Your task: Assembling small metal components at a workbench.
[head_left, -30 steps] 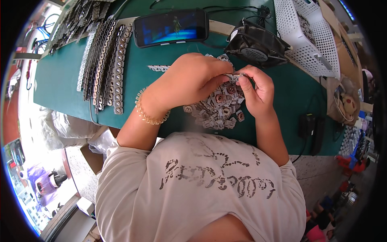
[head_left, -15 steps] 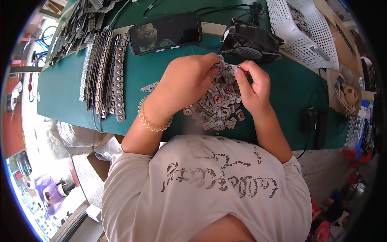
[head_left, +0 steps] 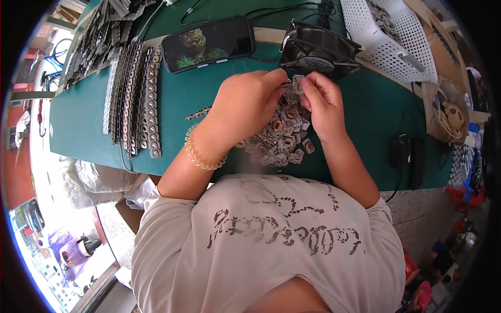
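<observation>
My left hand [head_left: 248,99] is closed, with its fingertips pinched at the far edge of a heap of small metal plates [head_left: 284,141]. A short metal strip [head_left: 199,113] sticks out to the left from behind that hand and appears to run under it to the fingertips. My right hand [head_left: 324,101] is closed too, its thumb and fingers pinching a small square metal plate [head_left: 298,84] close to the left fingertips. Some plates in the heap carry round, coppery centres. The left fingers hide the join between strip and plate.
Finished-looking metal strips [head_left: 134,99] lie side by side on the green table [head_left: 78,122] at left, more strips [head_left: 107,36] piled behind. A phone [head_left: 209,44], a black fan [head_left: 319,49] and a white perforated basket [head_left: 391,44] stand along the back. A black adapter [head_left: 401,148] lies right.
My right hand has drawn slightly closer, and a square plate now stands up at its fingertips. The strip end by my left wrist has turned and looks narrower. The view has shifted slightly.
</observation>
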Available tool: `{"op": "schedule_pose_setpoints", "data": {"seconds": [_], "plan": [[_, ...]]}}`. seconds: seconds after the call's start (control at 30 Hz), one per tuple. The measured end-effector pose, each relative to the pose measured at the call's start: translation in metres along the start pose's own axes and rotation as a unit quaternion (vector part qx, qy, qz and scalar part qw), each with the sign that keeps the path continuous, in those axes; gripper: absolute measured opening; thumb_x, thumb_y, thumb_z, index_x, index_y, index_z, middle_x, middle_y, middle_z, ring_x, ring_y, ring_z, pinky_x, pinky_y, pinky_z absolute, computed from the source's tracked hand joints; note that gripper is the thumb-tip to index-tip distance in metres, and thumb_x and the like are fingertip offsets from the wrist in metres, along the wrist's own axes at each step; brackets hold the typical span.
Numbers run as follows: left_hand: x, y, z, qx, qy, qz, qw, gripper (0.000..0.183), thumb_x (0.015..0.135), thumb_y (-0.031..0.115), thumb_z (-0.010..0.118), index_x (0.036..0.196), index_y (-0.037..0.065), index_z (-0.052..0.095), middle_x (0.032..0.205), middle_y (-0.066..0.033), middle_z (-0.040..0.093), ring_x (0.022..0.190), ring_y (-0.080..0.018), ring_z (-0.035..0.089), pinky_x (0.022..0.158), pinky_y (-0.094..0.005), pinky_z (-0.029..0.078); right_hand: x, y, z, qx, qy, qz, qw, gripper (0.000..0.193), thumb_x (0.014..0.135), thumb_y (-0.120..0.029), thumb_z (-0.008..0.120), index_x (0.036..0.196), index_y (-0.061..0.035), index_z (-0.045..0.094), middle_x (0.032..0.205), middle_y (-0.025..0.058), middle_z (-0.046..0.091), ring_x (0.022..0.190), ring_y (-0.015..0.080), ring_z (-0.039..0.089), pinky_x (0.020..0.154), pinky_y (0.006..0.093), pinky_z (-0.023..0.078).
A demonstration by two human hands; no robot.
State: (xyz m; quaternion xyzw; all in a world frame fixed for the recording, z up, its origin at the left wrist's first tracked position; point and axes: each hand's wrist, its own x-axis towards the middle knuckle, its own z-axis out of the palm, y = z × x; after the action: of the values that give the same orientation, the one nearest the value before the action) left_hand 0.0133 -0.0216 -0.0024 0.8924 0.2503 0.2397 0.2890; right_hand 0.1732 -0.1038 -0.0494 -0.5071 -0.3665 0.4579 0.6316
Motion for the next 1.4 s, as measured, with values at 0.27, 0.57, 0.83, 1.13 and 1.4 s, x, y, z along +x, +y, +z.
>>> {"op": "schedule_pose_setpoints", "data": {"seconds": [0.27, 0.57, 0.83, 1.13, 1.4], "plan": [[0.0, -0.001, 0.007, -0.004, 0.03, -0.008, 1.0, 0.01, 0.083, 0.008, 0.062, 0.091, 0.004, 0.057, 0.073, -0.0167, 0.058, 0.062, -0.0355, 0.055, 0.054, -0.0412, 0.042, 0.006, -0.008, -0.002, 0.046, -0.017, 0.068, 0.996, 0.018, 0.093, -0.016, 0.056, 0.079, -0.0039, 0.056, 0.063, -0.0057, 0.043, 0.056, 0.0036, 0.036, 0.05, 0.0214, 0.026], [0.001, -0.001, 0.009, 0.039, 0.023, -0.024, 0.999, 0.012, 0.082, 0.008, 0.059, 0.094, 0.005, 0.058, 0.075, -0.0158, 0.062, 0.07, -0.0382, 0.059, 0.059, -0.0458, 0.046, 0.011, -0.009, -0.001, 0.06, -0.005, 0.108, 0.992, 0.016, 0.092, -0.015, 0.055, 0.08, -0.0052, 0.056, 0.063, -0.0064, 0.041, 0.055, 0.0032, 0.034, 0.048, 0.0213, 0.025], [0.001, -0.002, 0.013, 0.051, 0.04, -0.017, 0.998, 0.011, 0.082, 0.008, 0.059, 0.093, 0.005, 0.059, 0.074, -0.0155, 0.062, 0.069, -0.0379, 0.06, 0.058, -0.0456, 0.047, 0.017, -0.002, -0.009, 0.11, -0.035, 0.139, 0.984, 0.013, 0.093, -0.014, 0.055, 0.082, -0.0063, 0.056, 0.062, -0.0065, 0.042, 0.052, 0.0016, 0.033, 0.045, 0.0194, 0.023], [0.002, -0.005, 0.018, 0.048, 0.058, -0.016, 0.997, 0.012, 0.082, 0.01, 0.063, 0.092, 0.005, 0.059, 0.074, -0.0167, 0.061, 0.063, -0.0356, 0.059, 0.056, -0.0413, 0.045, 0.017, -0.002, -0.008, 0.101, -0.032, 0.124, 0.987, 0.014, 0.093, -0.014, 0.055, 0.082, -0.0066, 0.056, 0.063, -0.0076, 0.041, 0.051, 0.001, 0.033, 0.045, 0.0193, 0.023], [0.002, -0.005, 0.016, 0.042, 0.06, -0.023, 0.997, 0.011, 0.083, 0.01, 0.063, 0.091, 0.004, 0.059, 0.072, -0.0181, 0.061, 0.063, -0.0367, 0.059, 0.056, -0.0417, 0.045, 0.015, -0.002, -0.003, 0.101, -0.02, 0.117, 0.988, 0.014, 0.093, -0.015, 0.055, 0.081, -0.0072, 0.055, 0.062, -0.0078, 0.04, 0.051, 0.0009, 0.032, 0.045, 0.0193, 0.022]]}}
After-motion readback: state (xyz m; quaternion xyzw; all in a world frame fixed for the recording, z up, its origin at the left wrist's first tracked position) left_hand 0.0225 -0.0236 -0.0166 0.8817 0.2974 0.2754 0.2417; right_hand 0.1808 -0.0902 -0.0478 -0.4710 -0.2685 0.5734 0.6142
